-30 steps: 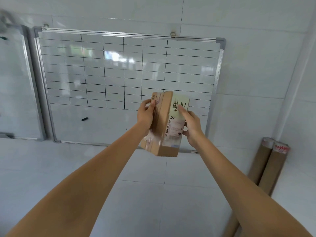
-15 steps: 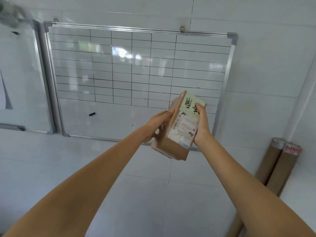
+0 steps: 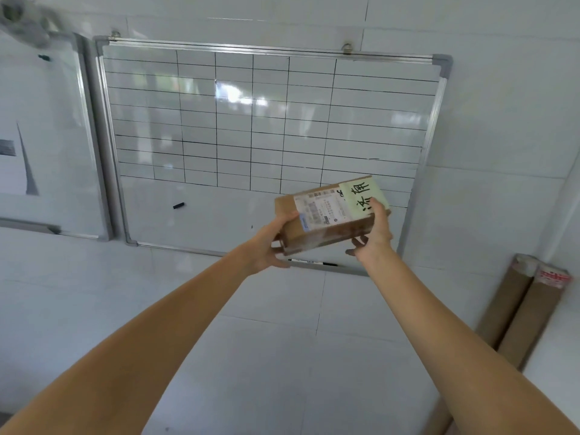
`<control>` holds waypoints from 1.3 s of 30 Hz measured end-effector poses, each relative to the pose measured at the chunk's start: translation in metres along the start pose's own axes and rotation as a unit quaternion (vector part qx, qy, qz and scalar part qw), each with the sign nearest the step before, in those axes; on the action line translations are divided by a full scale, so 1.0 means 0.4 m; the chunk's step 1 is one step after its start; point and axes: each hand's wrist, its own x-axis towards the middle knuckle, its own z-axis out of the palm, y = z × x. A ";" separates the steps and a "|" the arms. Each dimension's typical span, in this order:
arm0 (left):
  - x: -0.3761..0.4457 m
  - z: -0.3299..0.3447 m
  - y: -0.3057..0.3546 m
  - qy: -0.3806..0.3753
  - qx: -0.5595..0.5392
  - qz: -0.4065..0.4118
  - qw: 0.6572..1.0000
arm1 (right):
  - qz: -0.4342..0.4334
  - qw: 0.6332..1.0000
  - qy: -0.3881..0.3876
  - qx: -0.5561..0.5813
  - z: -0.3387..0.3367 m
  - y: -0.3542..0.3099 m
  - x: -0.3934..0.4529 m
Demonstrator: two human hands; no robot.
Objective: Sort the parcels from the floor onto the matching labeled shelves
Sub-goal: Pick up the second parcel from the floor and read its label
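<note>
Both arms are reaching forward, the left hand [image 3: 266, 246] and right hand [image 3: 375, 235] gripping the ends of a brown parcel [image 3: 326, 221]. A pale note [image 3: 365, 196] with handwritten characters is sticking to its top. A gridded whiteboard [image 3: 219, 120] is hanging on the tiled wall behind.

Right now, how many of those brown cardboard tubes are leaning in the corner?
2. Both lean against the wall at the right: the left cardboard tube and the right cardboard tube, side by side and touching. The frame edge cuts off their lower ends, so more may be hidden.
</note>
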 end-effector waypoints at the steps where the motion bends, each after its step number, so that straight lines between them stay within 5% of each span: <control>1: 0.003 -0.014 0.010 0.022 0.005 0.005 1.000 | 0.010 0.999 -0.020 -0.040 -0.009 -0.003 0.006; 7: 0.006 -0.113 0.050 0.057 0.027 -0.014 0.998 | 0.036 0.959 -0.171 -0.225 -0.077 -0.023 0.022; 11: 0.009 -0.148 0.079 0.042 0.055 -0.048 0.996 | 0.051 0.944 -0.233 -0.229 -0.100 -0.010 0.016; 18: 0.016 -0.122 0.083 0.063 0.053 -0.023 0.996 | 0.038 0.960 -0.218 -0.169 -0.091 0.016 0.007; 25: 0.053 -0.017 0.126 0.200 0.028 0.081 0.976 | 0.019 0.986 -0.161 -0.051 -0.028 0.031 -0.065; 29: 0.059 0.062 0.097 0.132 -0.042 0.055 0.989 | 0.050 0.984 -0.170 0.033 0.018 0.077 -0.126; 35: 0.078 0.068 0.055 0.108 -0.119 0.124 0.979 | 0.041 0.986 -0.108 -0.122 0.025 0.147 -0.146; 39: 0.068 0.067 0.057 0.115 -0.055 0.177 0.976 | -0.001 0.954 -0.183 -0.239 -0.005 0.087 -0.097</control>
